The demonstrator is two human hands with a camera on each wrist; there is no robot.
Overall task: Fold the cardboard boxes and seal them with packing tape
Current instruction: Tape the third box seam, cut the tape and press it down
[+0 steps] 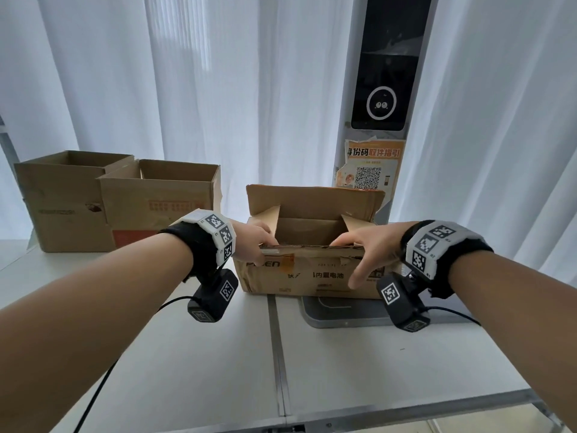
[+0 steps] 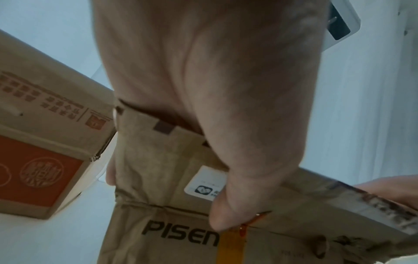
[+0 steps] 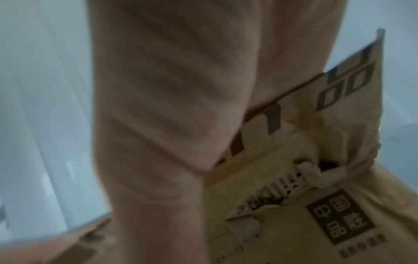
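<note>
Both hands, left hand (image 1: 254, 240) and right hand (image 1: 362, 250), grip the near flap (image 1: 312, 249) of the box (image 1: 309, 276), whose long axis runs left-right, fingers curled over its edge.

Each bare forearm wears a black wristband (image 1: 190, 245) with white coded-marker plates and a cabled black camera (image 1: 214, 296) slung beneath.

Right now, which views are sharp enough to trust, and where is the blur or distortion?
Head view: sharp, backlit by the curtains, wide-angle bending at the edges. Left wrist view: PISEN box print readable, left hand soft. Right wrist view: blurred throughout, right hand smeared.
</note>
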